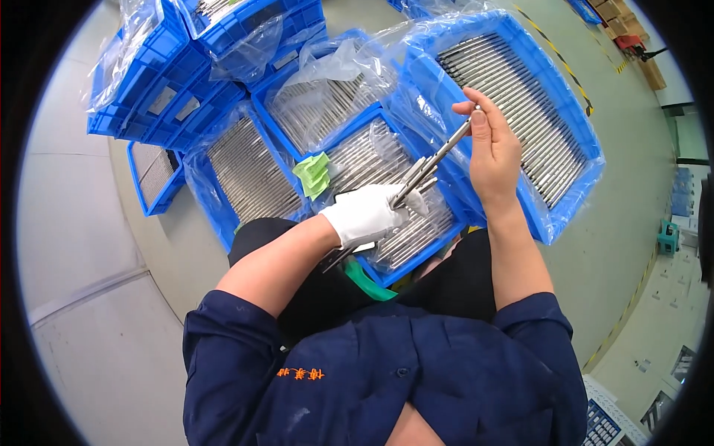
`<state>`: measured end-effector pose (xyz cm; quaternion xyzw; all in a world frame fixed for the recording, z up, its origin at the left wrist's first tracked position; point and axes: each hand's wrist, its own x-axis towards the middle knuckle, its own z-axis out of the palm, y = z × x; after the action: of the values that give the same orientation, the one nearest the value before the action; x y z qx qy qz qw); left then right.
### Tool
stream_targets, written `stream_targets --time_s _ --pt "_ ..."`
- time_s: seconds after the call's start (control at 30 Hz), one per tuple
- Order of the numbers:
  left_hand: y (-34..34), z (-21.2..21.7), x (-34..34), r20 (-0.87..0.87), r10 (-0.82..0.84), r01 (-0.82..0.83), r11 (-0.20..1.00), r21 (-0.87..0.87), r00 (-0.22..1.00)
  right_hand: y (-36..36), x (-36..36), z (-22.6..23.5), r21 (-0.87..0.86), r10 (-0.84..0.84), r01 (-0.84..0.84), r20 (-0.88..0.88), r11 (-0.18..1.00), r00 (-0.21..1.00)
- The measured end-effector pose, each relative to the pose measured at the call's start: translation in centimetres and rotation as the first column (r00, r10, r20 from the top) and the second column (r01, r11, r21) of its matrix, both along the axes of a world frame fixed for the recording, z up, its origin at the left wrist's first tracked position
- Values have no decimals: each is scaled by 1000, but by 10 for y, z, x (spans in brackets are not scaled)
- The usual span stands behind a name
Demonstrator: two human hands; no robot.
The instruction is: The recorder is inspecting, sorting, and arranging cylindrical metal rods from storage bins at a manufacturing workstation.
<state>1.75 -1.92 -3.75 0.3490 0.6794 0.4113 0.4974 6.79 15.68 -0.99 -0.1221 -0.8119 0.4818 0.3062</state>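
My left hand (pixel 366 215), in a white glove, is closed round a few slim metal rods (pixel 422 172) that slant up to the right. Bare, my right hand (pixel 493 152) has its thumb and fingers at the upper end of one longer rod (pixel 450 146). Beneath my left hand is a blue crate (pixel 387 278) lined with clear plastic, where many similar rods lie side by side. At right, close to my right hand, a larger blue crate (pixel 593 154) is filled with rows of rods. A crumpled light green piece (pixel 312 175) lies beside my left hand.
More blue crates of rods stand left (pixel 210 210) and behind (pixel 262 99), with loose plastic film (pixel 338 70) over them. Stacked blue crates (pixel 160 93) rise at far left. Yellow-black tape (pixel 567 67) runs along the floor. A green stool (pixel 668 236) stands far right.
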Motion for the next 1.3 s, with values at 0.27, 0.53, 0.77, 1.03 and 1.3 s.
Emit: stream_targets --time_s 0.27,0.53,0.77,1.03,1.3 --pt "3 -3 4 -146 -12 9 1000 -21 989 -4 -2 0 -529 45 -84 -86 844 995" --pt "6 4 -3 -118 60 -77 987 -140 991 -7 1 -13 -972 274 -103 -42 211 961" --pt "8 3 -2 -111 78 -91 988 -125 991 7 1 -12 -962 320 -101 -15 254 947" --pt "8 0 -5 -145 137 -160 974 -158 980 -18 1 -25 -939 393 -99 41 328 919" --pt "4 -3 -6 -155 151 -167 981 -98 976 -19 0 -24 -934 530 -86 119 346 840"
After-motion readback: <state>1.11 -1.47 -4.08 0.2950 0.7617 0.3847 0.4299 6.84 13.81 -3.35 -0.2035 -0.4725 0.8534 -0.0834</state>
